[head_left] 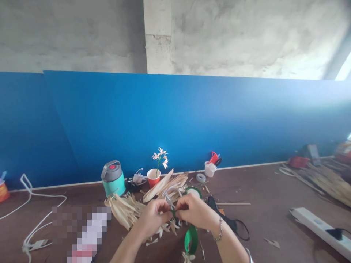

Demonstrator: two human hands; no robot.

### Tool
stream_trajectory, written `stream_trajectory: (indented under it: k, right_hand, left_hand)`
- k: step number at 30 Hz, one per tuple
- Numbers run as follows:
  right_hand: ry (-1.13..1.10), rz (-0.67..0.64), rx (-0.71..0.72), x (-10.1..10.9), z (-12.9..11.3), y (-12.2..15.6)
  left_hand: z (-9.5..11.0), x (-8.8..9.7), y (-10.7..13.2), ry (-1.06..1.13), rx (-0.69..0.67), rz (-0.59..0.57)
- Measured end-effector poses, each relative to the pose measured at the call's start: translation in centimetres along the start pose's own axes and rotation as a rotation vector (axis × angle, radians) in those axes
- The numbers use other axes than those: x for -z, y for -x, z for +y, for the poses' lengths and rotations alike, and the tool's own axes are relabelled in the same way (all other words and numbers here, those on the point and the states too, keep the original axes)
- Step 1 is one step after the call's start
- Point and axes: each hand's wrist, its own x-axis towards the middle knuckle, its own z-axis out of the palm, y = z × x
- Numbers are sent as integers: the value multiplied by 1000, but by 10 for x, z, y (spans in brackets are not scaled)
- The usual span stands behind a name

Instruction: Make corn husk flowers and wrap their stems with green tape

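Note:
My left hand (155, 218) and my right hand (193, 209) meet above the table, thumbs and fingertips pinched together. Between the fingertips is a small piece of green tape (173, 212); whatever it wraps is hidden. A loop of green tape (191, 239) shows below my right hand. Pointed silver blades (168, 199), apparently of scissors, rise just behind the fingertips; I cannot tell whether they touch the hands. Dried corn husks (127, 210) lie beside my left hand, with more husks (160, 186) beyond. A pale husk flower (188, 257) lies below the tape loop.
Along the blue partition (192, 120) stand a teal lidded jar (113, 182), a red paper cup (154, 179) holding a flower stem, and a white cup (210, 169) with tools. A tape roll (201, 178), thin stick (233, 204), white cable (41, 233) and power strip (319, 228) lie around.

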Motion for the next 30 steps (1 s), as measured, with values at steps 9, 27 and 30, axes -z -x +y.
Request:
stream_trajectory:
  k: [9, 27, 30]
  right_hand:
    - [-35, 64, 20, 0, 6, -7]
    - [-116, 84, -54, 5, 8, -11]
    - [-82, 112, -103, -2, 20, -20]
  left_hand:
    - [-7, -4, -8, 137, -17, 68]
    - [-3, 5, -4, 158, 49, 77]
    - [-4, 10, -3, 153, 51, 128]
